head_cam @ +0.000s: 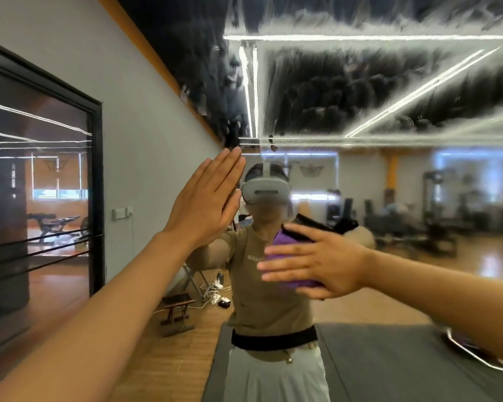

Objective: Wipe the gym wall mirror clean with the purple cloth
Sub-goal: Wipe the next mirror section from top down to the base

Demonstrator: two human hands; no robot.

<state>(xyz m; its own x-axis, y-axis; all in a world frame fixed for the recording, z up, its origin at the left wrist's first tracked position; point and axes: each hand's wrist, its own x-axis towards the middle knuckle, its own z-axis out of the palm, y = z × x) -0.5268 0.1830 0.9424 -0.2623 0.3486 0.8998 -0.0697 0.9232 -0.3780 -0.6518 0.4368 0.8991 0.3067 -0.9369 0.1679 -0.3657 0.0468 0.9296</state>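
Both hands are up against the gym wall mirror. Left hand is flat, fingers straight and together, palm pressed to the glass with the fingertips pointing up and right; it holds nothing. Right hand is spread wide, fingers straight and pointing left, pressing the purple cloth flat onto the mirror — the cloth sits under the palm, a folded soft pad with a dark edge showing above the fingers and purple peeking out below them.

Upper part of the glass is streaked and smeary, with white light lines from the ceiling dragged across a dark reflection. Lower down the reflection is blurry: a person in a grey headset, tan T-shirt, black waistband and pale trousers, standing directly behind the two hands, so the arms cover part of that figure. Behind it, gym machines show as dark soft shapes on the right.

To the left runs a plain grey wall with an orange strip along its top and a small switch plate. Further left, a black-framed glass door — exercise bikes visible through it. Near the wall's foot on the wooden floor stand a small dark folding stool and a tangle of white cables and chargers. A grey mat lies lower right.
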